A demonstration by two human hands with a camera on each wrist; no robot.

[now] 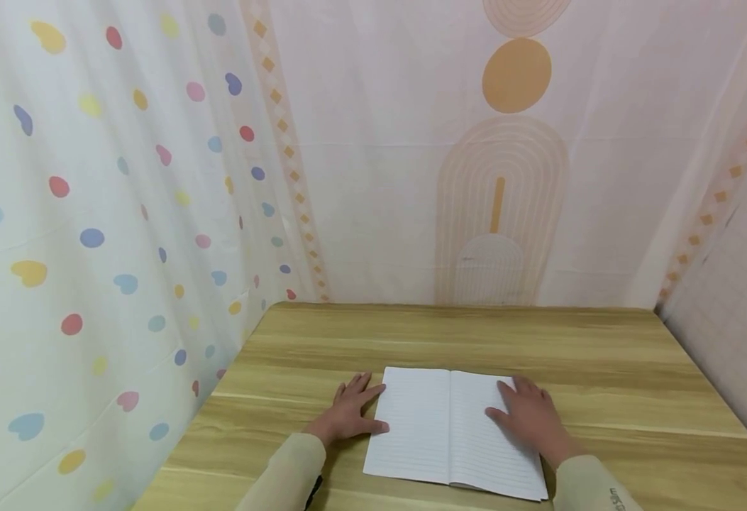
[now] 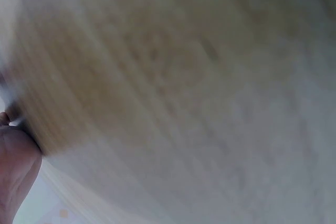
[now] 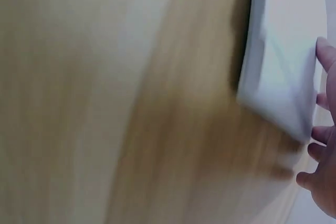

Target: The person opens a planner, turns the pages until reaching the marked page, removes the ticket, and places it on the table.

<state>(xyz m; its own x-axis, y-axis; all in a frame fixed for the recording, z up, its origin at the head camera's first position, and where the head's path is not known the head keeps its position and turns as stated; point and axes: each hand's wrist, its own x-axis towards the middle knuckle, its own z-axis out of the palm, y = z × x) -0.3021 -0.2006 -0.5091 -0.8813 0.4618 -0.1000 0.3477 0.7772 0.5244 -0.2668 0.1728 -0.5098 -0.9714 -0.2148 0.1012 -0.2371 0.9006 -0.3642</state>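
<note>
In the head view, an open lined notebook [image 1: 411, 426] lies on the wood-grain worktop [image 1: 475, 337]; the left hand [image 1: 347, 414] has its fingers spread, thumb and forefinger tips at the left page's outer edge, while the right hand [image 1: 533, 419] rests over the right page's outer edge with fingers extended, neither gripping it. The left wrist view is mostly blurred worktop, with part of the left hand at the left border. In the right wrist view, the right hand's parted fingers lie along the notebook's edge near a corner.
</note>
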